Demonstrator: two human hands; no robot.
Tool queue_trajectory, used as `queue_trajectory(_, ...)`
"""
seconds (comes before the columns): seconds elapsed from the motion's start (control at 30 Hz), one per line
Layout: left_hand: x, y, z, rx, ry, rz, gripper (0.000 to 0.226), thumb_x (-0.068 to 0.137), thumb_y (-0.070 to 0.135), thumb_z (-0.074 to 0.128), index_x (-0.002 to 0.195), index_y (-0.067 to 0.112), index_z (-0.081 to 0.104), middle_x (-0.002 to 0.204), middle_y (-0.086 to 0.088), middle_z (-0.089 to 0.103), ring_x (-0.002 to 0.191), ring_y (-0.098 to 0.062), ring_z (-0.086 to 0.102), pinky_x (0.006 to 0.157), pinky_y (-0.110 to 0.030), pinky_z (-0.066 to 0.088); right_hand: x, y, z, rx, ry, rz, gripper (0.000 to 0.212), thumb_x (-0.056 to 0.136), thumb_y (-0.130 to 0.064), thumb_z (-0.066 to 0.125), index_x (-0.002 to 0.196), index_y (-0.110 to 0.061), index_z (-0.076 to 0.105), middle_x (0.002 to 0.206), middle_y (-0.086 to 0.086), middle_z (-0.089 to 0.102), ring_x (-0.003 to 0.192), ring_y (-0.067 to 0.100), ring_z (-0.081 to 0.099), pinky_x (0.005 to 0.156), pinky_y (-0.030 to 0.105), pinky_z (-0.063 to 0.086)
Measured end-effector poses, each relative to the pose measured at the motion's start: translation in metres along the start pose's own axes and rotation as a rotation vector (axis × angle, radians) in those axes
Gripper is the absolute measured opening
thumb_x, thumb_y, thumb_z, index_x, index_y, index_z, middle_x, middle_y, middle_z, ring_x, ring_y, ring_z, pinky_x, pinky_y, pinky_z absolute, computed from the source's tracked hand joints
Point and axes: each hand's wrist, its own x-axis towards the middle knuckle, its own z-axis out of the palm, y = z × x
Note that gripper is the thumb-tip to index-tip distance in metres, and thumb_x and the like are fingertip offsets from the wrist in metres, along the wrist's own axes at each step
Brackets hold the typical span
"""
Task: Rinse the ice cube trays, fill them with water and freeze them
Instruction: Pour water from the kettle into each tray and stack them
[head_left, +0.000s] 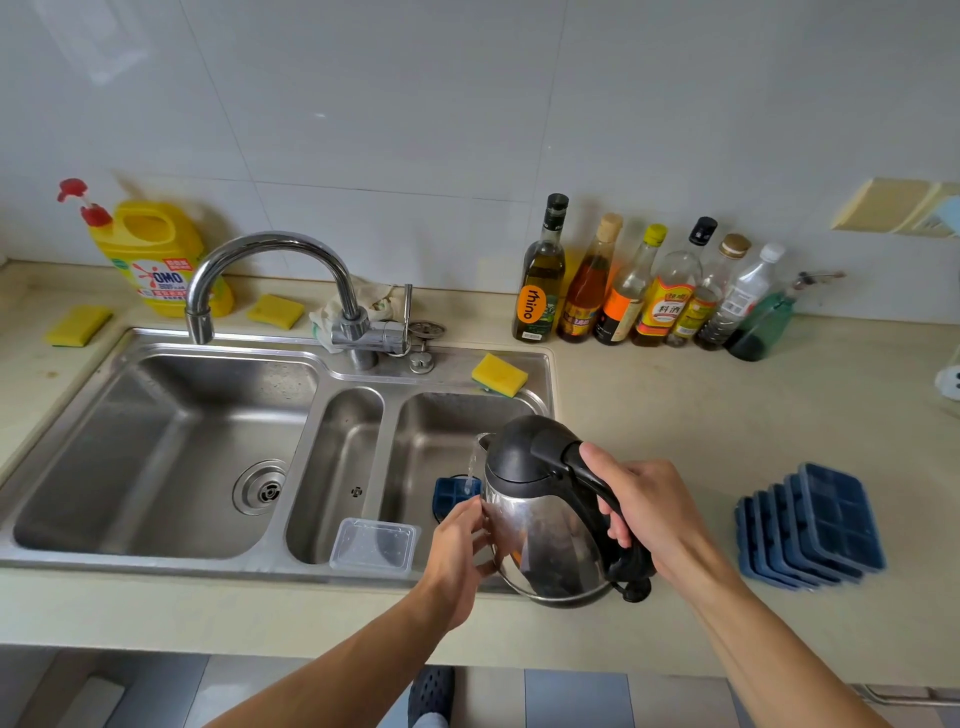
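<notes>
My right hand (644, 506) grips the black handle of a steel electric kettle (540, 525), which is tilted to the left over the right sink basin. A thin stream of water falls from its spout onto a dark blue ice cube tray (451, 496) in that basin. My left hand (460, 545) holds the tray's near edge, partly in front of the kettle's body; most of the tray is hidden behind hand and kettle. A stack of several blue ice cube trays (813, 527) lies on the counter to the right.
The steel sink (156, 452) has a large left basin, a narrow middle one and a right one. A clear plastic box (374, 545) sits on its front rim. The tap (270, 275) points left. Yellow sponge (498, 374), detergent jug (156, 254) and bottles (649, 291) line the back.
</notes>
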Motion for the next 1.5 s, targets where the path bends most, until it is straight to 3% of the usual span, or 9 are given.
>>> queue_trajectory(0.6,-0.012,0.002,-0.013,0.032,0.013,0.060,0.029,0.106,0.030,0.046,0.115,0.011,0.066,0.110,-0.013,0.074,0.111,-0.034,0.068,0.096,-0.051,0.056,0.000,0.010,0.010,0.029,-0.001,-0.025,0.063,0.090,-0.054,0.069,0.043,-0.014,0.054,0.039,0.004,0.047,0.039,0.020,0.044,0.042,0.026,0.041)
queue_trajectory(0.77,-0.008,0.015,-0.008,0.126,-0.007,0.099,0.028,0.107,0.033,0.046,0.108,0.020,0.071,0.109,-0.006,0.075,0.108,-0.024,0.069,0.086,-0.038,0.058,0.001,0.018,0.003,0.102,0.043,-0.031,0.061,0.090,-0.052,0.069,0.046,-0.012,0.055,0.042,0.005,0.047,0.040,0.020,0.044,0.045,0.030,0.040)
queue_trajectory(0.9,-0.002,0.037,0.008,0.243,-0.054,0.165,0.036,0.107,0.027,0.045,0.083,0.028,0.073,0.087,-0.002,0.075,0.080,-0.010,0.071,0.069,-0.022,0.056,0.008,0.029,-0.006,0.162,0.113,-0.005,0.063,0.086,-0.059,0.069,0.047,-0.011,0.057,0.044,0.011,0.047,0.043,0.023,0.047,0.052,0.033,0.042)
queue_trajectory(1.03,0.014,0.055,0.027,0.413,0.004,0.390,0.016,0.102,0.021,0.055,0.104,0.021,0.071,0.097,0.000,0.076,0.097,-0.019,0.071,0.088,-0.039,0.058,0.020,0.042,-0.015,0.230,0.223,0.018,0.067,0.072,-0.074,0.066,0.046,-0.013,0.057,0.045,0.015,0.048,0.043,0.023,0.049,0.051,0.033,0.044)
queue_trajectory(1.17,0.025,0.067,0.050,0.517,-0.148,0.551,0.023,0.101,0.014,0.060,0.110,0.033,0.070,0.113,0.002,0.071,0.106,-0.009,0.067,0.092,-0.025,0.052,0.039,0.052,-0.026,0.265,0.312,0.019,0.068,0.074,-0.077,0.064,0.049,-0.014,0.060,0.046,0.011,0.052,0.043,0.023,0.051,0.051,0.033,0.046)
queue_trajectory(1.23,0.034,0.074,0.062,0.572,-0.232,0.574,0.031,0.099,0.011,0.062,0.114,0.038,0.064,0.121,0.000,0.066,0.115,-0.013,0.063,0.100,-0.027,0.049,0.051,0.054,-0.033,0.281,0.347,0.024,0.066,0.076,-0.075,0.062,0.049,-0.015,0.061,0.048,0.011,0.054,0.044,0.023,0.052,0.052,0.033,0.047)
queue_trajectory(1.33,0.052,0.092,0.081,0.711,-0.322,0.574,0.034,0.100,0.019,0.063,0.115,0.048,0.056,0.123,0.012,0.060,0.121,-0.006,0.057,0.101,-0.020,0.045,0.072,0.054,-0.043,0.269,0.382,0.018,0.063,0.081,-0.071,0.058,0.047,-0.017,0.060,0.048,0.010,0.056,0.045,0.021,0.054,0.047,0.029,0.050)
queue_trajectory(1.43,0.073,0.111,0.100,0.844,-0.390,0.545,0.032,0.100,0.025,0.062,0.131,0.032,0.057,0.130,0.009,0.060,0.123,-0.004,0.055,0.105,-0.024,0.041,0.094,0.051,-0.052,0.237,0.404,-0.001,0.063,0.085,-0.066,0.054,0.045,-0.018,0.058,0.048,0.010,0.056,0.045,0.019,0.054,0.045,0.019,0.048)
queue_trajectory(1.5,0.087,0.122,0.112,0.917,-0.418,0.528,0.042,0.101,0.026,0.061,0.141,0.020,0.053,0.137,0.003,0.059,0.128,-0.009,0.053,0.111,-0.030,0.041,0.109,0.049,-0.057,0.240,0.409,0.004,0.062,0.088,-0.064,0.053,0.046,-0.018,0.059,0.050,0.011,0.057,0.047,0.019,0.056,0.052,0.024,0.050)
